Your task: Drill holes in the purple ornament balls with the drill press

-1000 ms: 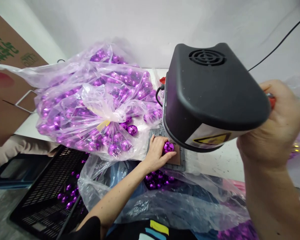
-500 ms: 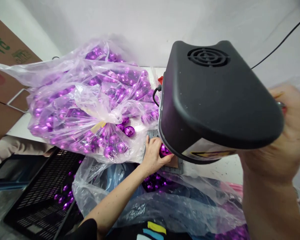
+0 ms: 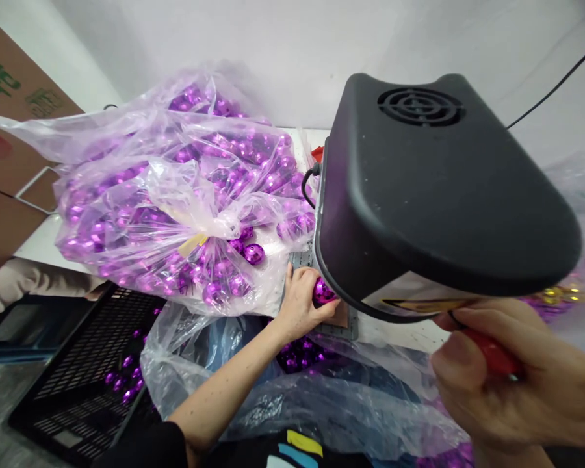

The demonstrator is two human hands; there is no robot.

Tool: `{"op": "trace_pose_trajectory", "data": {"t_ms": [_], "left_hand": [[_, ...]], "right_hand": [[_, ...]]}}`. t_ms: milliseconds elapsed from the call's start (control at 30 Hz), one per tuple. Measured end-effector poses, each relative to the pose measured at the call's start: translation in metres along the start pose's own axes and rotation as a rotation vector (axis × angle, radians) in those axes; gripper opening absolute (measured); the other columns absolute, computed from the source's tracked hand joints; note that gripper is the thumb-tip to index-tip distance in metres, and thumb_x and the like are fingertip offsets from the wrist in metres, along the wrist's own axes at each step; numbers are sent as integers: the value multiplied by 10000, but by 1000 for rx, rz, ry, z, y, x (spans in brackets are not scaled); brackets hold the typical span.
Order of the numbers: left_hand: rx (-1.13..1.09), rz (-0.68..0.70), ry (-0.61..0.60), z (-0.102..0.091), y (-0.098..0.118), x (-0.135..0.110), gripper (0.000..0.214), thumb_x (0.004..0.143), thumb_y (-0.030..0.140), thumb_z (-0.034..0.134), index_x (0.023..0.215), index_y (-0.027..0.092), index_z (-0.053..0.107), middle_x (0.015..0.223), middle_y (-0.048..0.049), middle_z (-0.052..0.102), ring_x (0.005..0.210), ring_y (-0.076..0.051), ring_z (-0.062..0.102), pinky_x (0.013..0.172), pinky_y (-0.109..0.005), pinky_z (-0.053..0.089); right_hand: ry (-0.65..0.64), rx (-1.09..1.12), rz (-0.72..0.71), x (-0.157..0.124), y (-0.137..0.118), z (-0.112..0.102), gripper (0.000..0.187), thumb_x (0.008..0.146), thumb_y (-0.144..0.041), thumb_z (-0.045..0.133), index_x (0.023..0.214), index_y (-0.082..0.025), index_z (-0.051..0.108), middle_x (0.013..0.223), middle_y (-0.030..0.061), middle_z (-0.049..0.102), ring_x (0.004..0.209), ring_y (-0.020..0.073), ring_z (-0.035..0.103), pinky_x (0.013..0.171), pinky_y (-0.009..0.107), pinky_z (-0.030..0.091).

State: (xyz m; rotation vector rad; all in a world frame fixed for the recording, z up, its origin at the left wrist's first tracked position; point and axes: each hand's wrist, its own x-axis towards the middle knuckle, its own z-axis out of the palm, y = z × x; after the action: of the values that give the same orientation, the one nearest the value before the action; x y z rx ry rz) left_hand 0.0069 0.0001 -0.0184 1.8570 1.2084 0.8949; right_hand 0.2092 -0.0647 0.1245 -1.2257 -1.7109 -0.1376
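- Counter [image 3: 404, 330]: white, speckled, set against a plain white wall [image 3: 273, 45].
- Machine [image 3: 433, 195]: black housing with a vent on top, standing at the counter's front edge. A cable [image 3: 556, 84] runs up the wall behind it.
- Ball [image 3: 323, 291]: purple and shiny, sitting on a brown pad [image 3: 344, 316] under the machine's nose, by the front edge.
- Left hand [image 3: 299, 299]: fingers curled round the ball, pinning it on the pad.
- Right hand [image 3: 507, 383]: fist closed tight round a red handle [image 3: 492, 356] at the machine's right side.
- Bag [image 3: 185, 195]: clear plastic, packed with purple balls, filling the counter's left half and touching the machine.
- Box [image 3: 4, 162]: cardboard, off the counter's left edge.
- Crate [image 3: 78, 377]: black, slotted, below the front-left corner, with a few purple balls inside.
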Motion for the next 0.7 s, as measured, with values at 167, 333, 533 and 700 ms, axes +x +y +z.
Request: {"op": "trace_pose_trajectory", "data": {"t_ms": [167,333,533,700], "left_hand": [[22,-1,1,0,0,0,351,785,417,765,1077,280,627,1008,-74,684,1128,-336,578,1073,-634,432],[17,11,22,1,-2,0,352,782,436,759,1063,262,640,1000,-69,681,1106,-321,582,1097,-618,422],[4,17,51,-4,8,2,296,759,400,761,980,237,650,968,-69,677,1071,-318,591,1160,-618,341],[-22,-1,24,-9,17,4,303,740,368,772,997,237,676,1011,-82,686,1112,-342,591,1181,-637,295]], "right_hand": [[-75,-52,29,-9,-2,1,78,819,-276,573,850,-208,596,781,42,577,699,135,567,527,287,446],[-134,-114,-54,-11,-6,6,74,875,-229,520,868,-162,551,795,31,543,753,87,537,604,242,429],[-78,-146,-116,-18,-4,13,91,891,-187,530,851,-111,559,822,38,534,803,62,527,651,200,407],[-12,-88,-102,-33,3,19,67,850,-159,580,876,-98,588,863,59,566,873,101,572,714,228,449]]}}
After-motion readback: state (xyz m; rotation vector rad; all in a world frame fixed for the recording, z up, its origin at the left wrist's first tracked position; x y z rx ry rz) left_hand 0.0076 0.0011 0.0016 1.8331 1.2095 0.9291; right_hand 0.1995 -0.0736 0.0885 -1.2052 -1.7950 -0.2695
